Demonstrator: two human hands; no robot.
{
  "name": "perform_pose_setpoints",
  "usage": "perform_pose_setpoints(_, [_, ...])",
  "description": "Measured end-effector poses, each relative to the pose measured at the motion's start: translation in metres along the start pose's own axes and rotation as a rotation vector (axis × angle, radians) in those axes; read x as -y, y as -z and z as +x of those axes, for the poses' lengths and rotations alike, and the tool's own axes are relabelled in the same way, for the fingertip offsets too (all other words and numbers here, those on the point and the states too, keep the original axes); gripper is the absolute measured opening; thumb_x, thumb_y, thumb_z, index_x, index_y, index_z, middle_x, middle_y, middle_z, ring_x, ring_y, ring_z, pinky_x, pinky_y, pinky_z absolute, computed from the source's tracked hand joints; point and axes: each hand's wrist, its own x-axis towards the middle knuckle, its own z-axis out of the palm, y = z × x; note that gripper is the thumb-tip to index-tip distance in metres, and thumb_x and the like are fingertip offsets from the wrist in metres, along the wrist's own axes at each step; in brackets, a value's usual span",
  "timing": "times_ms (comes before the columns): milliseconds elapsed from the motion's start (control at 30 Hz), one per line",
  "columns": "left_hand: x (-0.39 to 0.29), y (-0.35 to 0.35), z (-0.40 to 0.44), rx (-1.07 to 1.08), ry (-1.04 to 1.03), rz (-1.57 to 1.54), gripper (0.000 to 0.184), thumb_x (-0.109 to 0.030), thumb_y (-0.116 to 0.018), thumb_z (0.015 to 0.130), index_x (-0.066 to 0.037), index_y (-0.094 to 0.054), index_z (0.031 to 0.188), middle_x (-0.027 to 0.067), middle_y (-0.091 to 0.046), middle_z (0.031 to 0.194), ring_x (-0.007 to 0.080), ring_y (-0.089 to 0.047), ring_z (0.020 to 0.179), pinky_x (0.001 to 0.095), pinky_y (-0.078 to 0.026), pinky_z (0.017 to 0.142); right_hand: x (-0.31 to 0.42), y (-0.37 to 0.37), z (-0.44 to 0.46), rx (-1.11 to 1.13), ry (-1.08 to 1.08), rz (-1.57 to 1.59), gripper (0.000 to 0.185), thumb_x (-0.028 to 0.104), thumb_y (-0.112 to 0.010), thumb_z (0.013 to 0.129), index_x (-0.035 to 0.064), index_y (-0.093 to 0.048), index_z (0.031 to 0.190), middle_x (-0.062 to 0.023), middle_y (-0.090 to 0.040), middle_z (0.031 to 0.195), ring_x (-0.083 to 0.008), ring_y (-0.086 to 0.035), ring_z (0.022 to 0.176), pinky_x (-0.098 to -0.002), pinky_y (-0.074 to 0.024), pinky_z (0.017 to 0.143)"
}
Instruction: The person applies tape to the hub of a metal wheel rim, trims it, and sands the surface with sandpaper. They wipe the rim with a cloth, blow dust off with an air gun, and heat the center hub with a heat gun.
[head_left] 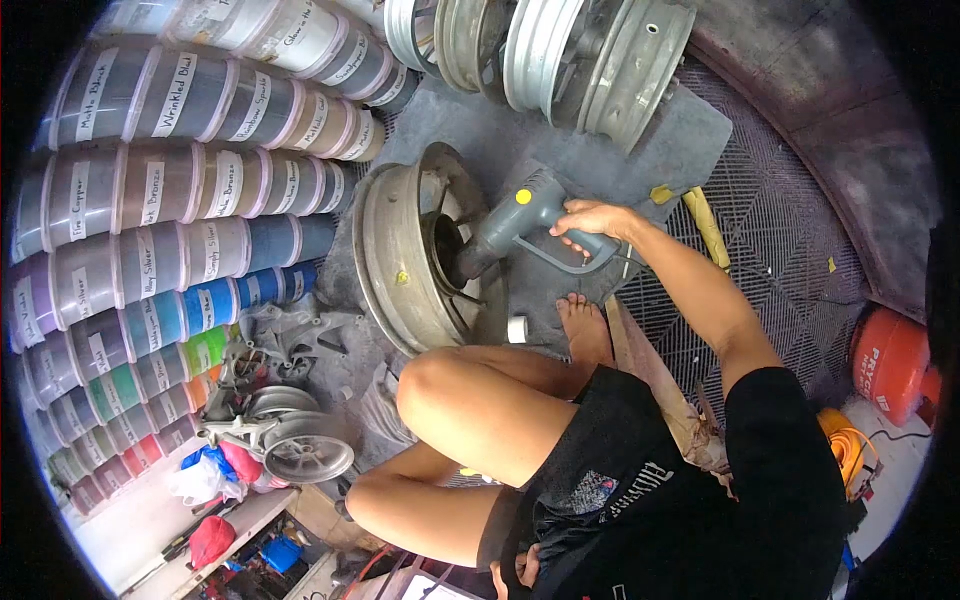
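A dark grey heat gun [540, 215] with a yellow dot is in my right hand [595, 225], whose fingers wrap round its handle. The gun's nozzle points into the hub of a worn metal wheel rim [400, 255] standing upright on the grey mat; whether it touches the hub I cannot tell. Low in the view, my left hand [517, 570] rests near my shorts, partly cut off and shaded, and what it holds, if anything, is hidden. A small white roll [517, 329] lies beside the rim, near my bare foot.
Several more rims [545, 55] stand at the top. Stacked labelled tubs [155, 190] fill the left side, above smaller wheels [308, 447] and metal parts. A yellow strip [706, 228] lies on the dark grated floor [780, 230]. An orange-red tank [890, 362] stands at the right.
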Motion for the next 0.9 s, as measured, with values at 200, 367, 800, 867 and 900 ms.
perform_pose_setpoints(200, [0.0022, -0.0012, -0.001, 0.004, 0.004, -0.006, 0.013, -0.001, -0.052, 0.081, 0.002, -0.059, 0.071, 0.02, -0.059, 0.061, 0.0374, -0.056, 0.053, 0.0462, -0.045, 0.052, 0.0028, -0.002, -0.0016, -0.02, 0.066, -0.027, 0.041, 0.021, -0.071, 0.085, -0.001, -0.044, 0.107, -0.005, -0.056, 0.074, -0.014, -0.056, 0.059, -0.032, -0.0508, 0.048])
perform_pose_setpoints(367, [0.0033, -0.001, 0.0002, 0.004, 0.004, -0.011, 0.012, 0.0, -0.052, 0.081, 0.002, -0.06, 0.071, 0.02, -0.059, 0.062, 0.0376, -0.056, 0.053, 0.0462, -0.045, 0.053, 0.0043, -0.0018, -0.001, -0.017, 0.064, -0.063, 0.053, 0.022, -0.071, 0.085, -0.0074, -0.04, 0.118, -0.0054, -0.056, 0.074, -0.0144, -0.057, 0.06, -0.0317, -0.0508, 0.049])
perform_pose_setpoints(800, [0.009, -0.0025, -0.0009, 0.01, 0.004, -0.023, 0.012, 0.0, -0.052, 0.08, 0.002, -0.062, 0.073, 0.0199, -0.06, 0.063, 0.0381, -0.057, 0.055, 0.0461, -0.046, 0.054, 0.0098, -0.0056, -0.0071, -0.048, 0.146, -0.17, 0.032, 0.022, -0.069, 0.089, 0.0003, -0.049, 0.1, -0.006, -0.056, 0.077, -0.0144, -0.057, 0.061, -0.0307, -0.0502, 0.048])
perform_pose_setpoints(867, [0.0096, -0.0043, -0.0011, 0.012, 0.006, -0.024, 0.012, 0.0, -0.052, 0.08, 0.002, -0.062, 0.074, 0.0199, -0.06, 0.063, 0.0382, -0.057, 0.055, 0.0461, -0.046, 0.054, 0.0091, -0.0061, -0.0061, -0.049, 0.147, -0.165, 0.031, 0.021, -0.069, 0.089, 0.0, -0.049, 0.101, -0.0064, -0.056, 0.077, -0.0144, -0.057, 0.061, -0.0307, -0.0501, 0.047])
perform_pose_setpoints(900, [0.0099, -0.0042, -0.0007, 0.011, 0.004, -0.025, 0.012, 0.0, -0.052, 0.08, 0.002, -0.062, 0.074, 0.0199, -0.06, 0.063, 0.0382, -0.057, 0.055, 0.0461, -0.046, 0.054, 0.0098, -0.0066, -0.0065, -0.049, 0.149, -0.163, 0.031, 0.021, -0.068, 0.089, -0.0001, -0.049, 0.101, -0.0066, -0.056, 0.077, -0.0144, -0.057, 0.061, -0.0308, -0.0501, 0.047])
